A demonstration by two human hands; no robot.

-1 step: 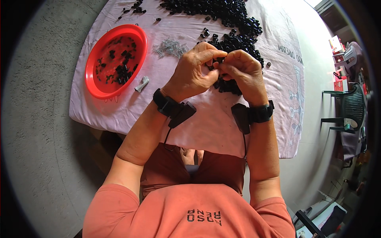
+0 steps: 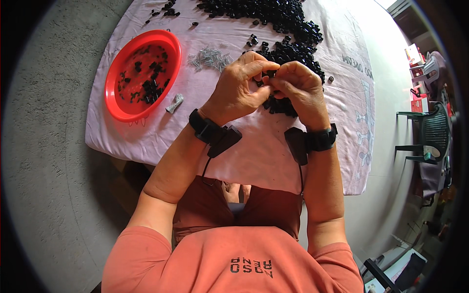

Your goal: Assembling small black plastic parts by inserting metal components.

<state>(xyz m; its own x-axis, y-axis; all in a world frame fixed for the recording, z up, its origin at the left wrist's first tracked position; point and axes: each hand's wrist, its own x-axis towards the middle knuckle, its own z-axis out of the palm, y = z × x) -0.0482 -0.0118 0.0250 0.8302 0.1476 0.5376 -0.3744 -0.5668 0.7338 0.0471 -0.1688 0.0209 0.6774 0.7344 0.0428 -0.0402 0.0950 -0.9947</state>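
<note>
My left hand [image 2: 238,87] and my right hand [image 2: 304,90] meet fingertip to fingertip over the cloth-covered table, both in a pinch. Between them sits a small black plastic piece [image 2: 270,73], mostly covered by the fingers. Which fingers bear on it most is hard to tell. Just beyond and beneath the hands lies a heap of similar black pieces [image 2: 288,50]. A small pile of thin silvery pins [image 2: 211,58] rests to the left of my left hand.
A red plastic basin [image 2: 113,93] with several black pieces in it stands at the left of the table. Near it lies a small silvery wrapped bundle [image 2: 174,103]. A larger black heap [image 2: 259,10] spreads along the far side. A green chair [image 2: 434,132] stands off to the right.
</note>
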